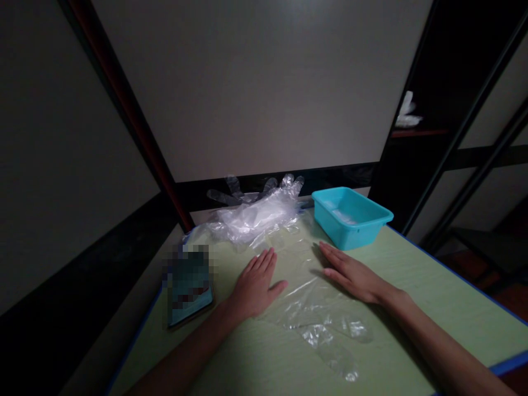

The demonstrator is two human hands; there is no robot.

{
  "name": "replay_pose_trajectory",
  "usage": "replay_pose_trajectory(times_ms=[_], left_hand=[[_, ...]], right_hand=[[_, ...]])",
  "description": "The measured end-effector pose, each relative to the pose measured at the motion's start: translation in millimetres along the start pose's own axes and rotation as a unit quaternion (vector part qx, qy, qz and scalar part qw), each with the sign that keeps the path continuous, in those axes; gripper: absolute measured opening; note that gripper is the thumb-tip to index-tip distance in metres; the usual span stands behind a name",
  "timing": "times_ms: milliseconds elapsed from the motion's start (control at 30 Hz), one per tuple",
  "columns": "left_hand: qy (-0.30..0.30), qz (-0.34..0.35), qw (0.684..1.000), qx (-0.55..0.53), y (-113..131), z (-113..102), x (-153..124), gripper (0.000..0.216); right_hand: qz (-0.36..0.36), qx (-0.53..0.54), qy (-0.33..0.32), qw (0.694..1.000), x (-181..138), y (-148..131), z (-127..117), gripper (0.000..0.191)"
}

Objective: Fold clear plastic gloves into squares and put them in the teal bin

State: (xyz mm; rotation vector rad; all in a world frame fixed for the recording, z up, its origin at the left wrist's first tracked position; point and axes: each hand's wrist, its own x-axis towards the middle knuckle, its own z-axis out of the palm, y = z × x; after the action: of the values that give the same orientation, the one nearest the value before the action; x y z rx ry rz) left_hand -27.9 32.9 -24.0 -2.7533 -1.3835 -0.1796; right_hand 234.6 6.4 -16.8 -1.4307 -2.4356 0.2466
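Clear disposable plastic gloves (313, 313) lie spread on the table between and in front of my hands; their edges are hard to make out. My left hand (253, 286) rests palm down at the left edge of this plastic, fingers stretched out and thumb apart. On the other side, my right hand (350, 272) is tilted with its fingers extended and thumb apart, beside the plastic; whether it touches it I cannot tell. Neither hand grips anything. Behind them sits a crumpled pile of similar clear gloves (258, 217), some fingers sticking up against the panel.
A turquoise plastic basket (357, 237) stands at the back right, with some clear plastic visible inside. To the left lies a phone-like device (192, 308), its screen blurred out. The pale green table (445, 297) has blue edging, and a light panel (268, 93) rises behind it.
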Motion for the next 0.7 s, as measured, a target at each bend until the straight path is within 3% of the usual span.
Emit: replay_pose_trajectory(times_ms=[200,333,500,700], left_hand=[[-0.011,-0.003,1.0,0.009,0.8,-1.5,-0.5,0.067],[-0.013,-0.004,1.0,0.008,2.2,-2.8,-1.3,0.067],[-0.02,-0.006,1.0,-0.005,1.7,-3.5,-0.2,0.068],[-0.022,-0.004,1.0,-0.009,1.1,-3.8,0.4,0.069]], right_hand=[[0.012,-0.072,0.012,0.997,-13.2,-9.6,10.7,0.066],[0.007,-0.093,0.026,0.995,-25.1,-0.9,15.9,0.064],[0.031,-0.112,0.029,0.993,-39.4,11.3,13.8,0.061],[0.055,-0.123,0.002,0.991,-39.1,6.7,9.0,0.059]])
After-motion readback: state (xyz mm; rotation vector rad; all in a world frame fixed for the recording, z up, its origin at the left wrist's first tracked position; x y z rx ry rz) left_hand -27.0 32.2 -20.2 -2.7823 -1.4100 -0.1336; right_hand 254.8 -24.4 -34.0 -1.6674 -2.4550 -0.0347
